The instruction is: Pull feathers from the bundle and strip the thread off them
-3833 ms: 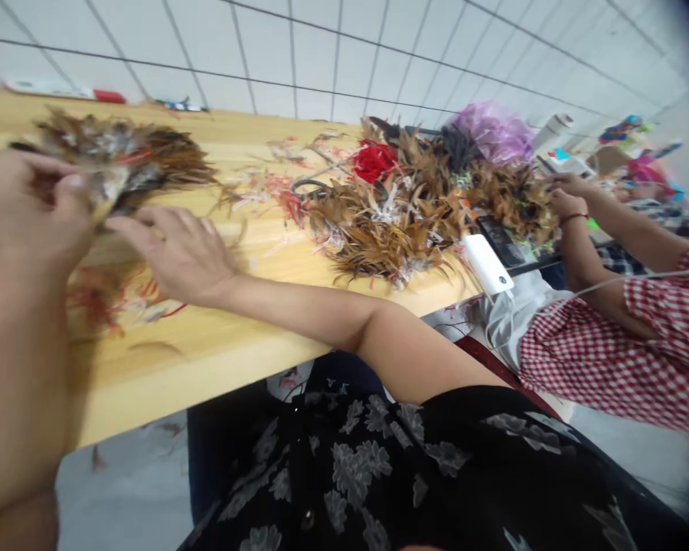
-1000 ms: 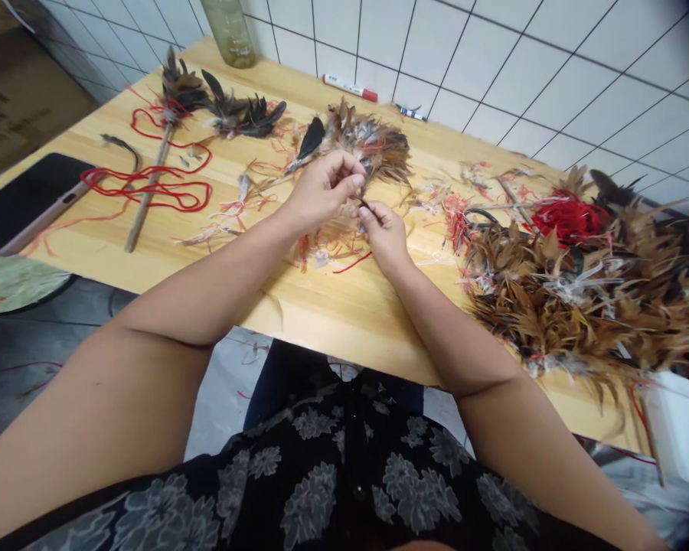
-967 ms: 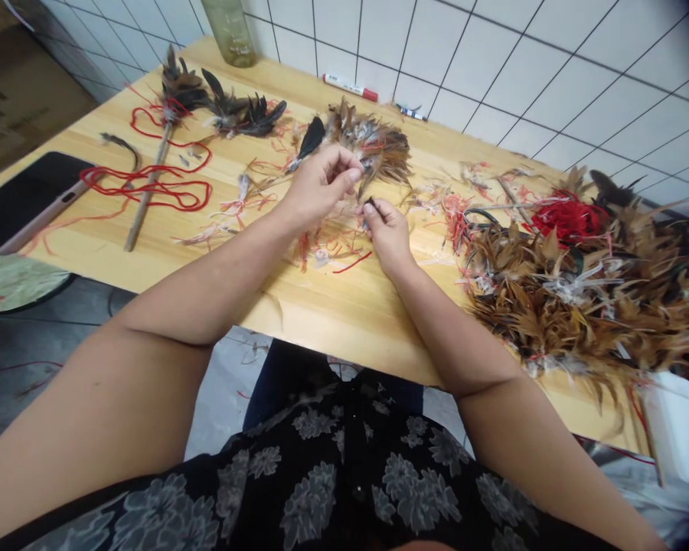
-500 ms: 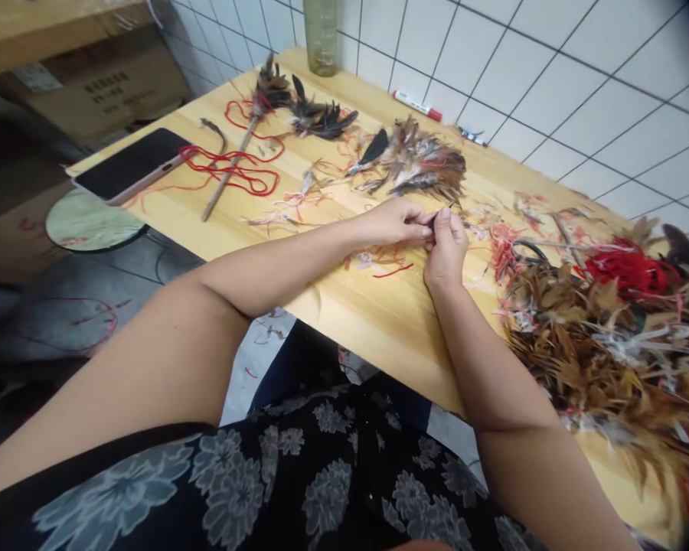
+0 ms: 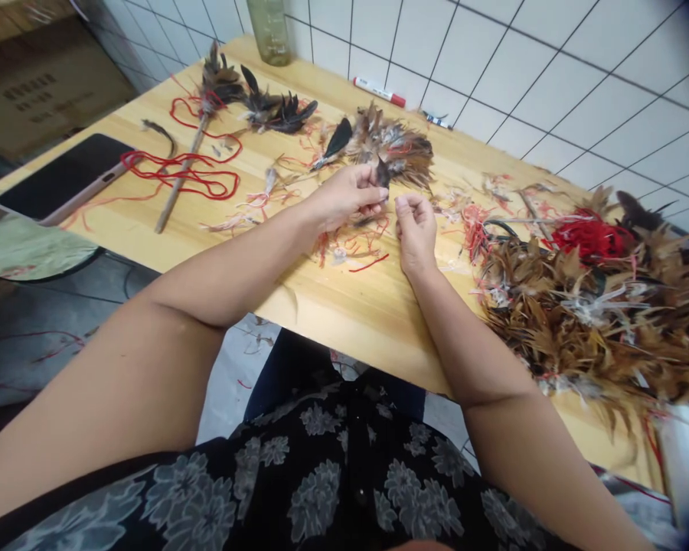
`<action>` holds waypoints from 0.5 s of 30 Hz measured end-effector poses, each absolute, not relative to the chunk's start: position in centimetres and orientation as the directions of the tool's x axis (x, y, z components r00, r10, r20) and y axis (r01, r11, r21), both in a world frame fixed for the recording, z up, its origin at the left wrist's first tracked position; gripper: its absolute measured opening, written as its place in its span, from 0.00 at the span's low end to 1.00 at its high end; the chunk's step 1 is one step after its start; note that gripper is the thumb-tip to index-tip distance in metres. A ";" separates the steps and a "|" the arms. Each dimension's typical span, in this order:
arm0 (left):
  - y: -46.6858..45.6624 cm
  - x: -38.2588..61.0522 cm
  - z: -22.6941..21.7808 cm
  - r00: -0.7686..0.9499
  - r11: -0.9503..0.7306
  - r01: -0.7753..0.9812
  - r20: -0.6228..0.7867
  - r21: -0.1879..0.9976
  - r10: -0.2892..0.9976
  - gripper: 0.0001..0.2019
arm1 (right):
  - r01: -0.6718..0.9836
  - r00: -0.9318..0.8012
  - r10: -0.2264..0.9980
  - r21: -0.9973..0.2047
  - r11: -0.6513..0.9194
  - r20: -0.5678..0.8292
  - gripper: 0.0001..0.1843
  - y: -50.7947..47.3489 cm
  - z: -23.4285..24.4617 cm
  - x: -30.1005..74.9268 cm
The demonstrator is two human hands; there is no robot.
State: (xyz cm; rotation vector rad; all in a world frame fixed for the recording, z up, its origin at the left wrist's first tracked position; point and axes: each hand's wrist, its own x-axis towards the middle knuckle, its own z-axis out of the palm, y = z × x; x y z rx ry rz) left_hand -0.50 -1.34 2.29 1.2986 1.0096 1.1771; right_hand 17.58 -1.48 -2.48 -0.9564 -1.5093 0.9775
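Two bare hands worked above the middle of a long pale wooden table (image 5: 321,306), held apart with a small gap between them. The left hand (image 5: 344,197) was half open, its fingers loosely curled and pointing toward the right hand; a wisp of dark feather lay beneath it, and I cannot tell whether it was gripping anything. The right hand (image 5: 416,229) was closed into a light pinch, with its fingertips drawn together and nothing visible between them. Nearest both hands, toward the table's far edge, lay a loose bunch of brown and grey feathers (image 5: 396,145), with a glossy black feather (image 5: 338,138) at its left side. Fine scraps of red thread (image 5: 353,249) lay on the table just below the hands. Toward the table's left end were a thin wooden stick tipped with dark feathers (image 5: 187,172), a tuft of black feathers (image 5: 281,115) and a tangled red cord (image 5: 207,182), with a black smartphone in a pale case (image 5: 63,176) beyond them. A large heap of tawny brown feathers (image 5: 574,314), far bigger than the small bunch, covered the table's right end, with a tuft of bright red fluff (image 5: 591,237) on top. By the pictures, most of the feathers sat in that heap, and only the stick, the tuft and the small bunch lay separately.
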 end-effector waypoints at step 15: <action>-0.9 -3.3 4.4 0.108 -0.190 0.160 0.174 0.969 0.979 0.13 | 0.037 -0.164 0.959 -0.970 0.240 0.231 0.33 -0.6 -3.0 17.2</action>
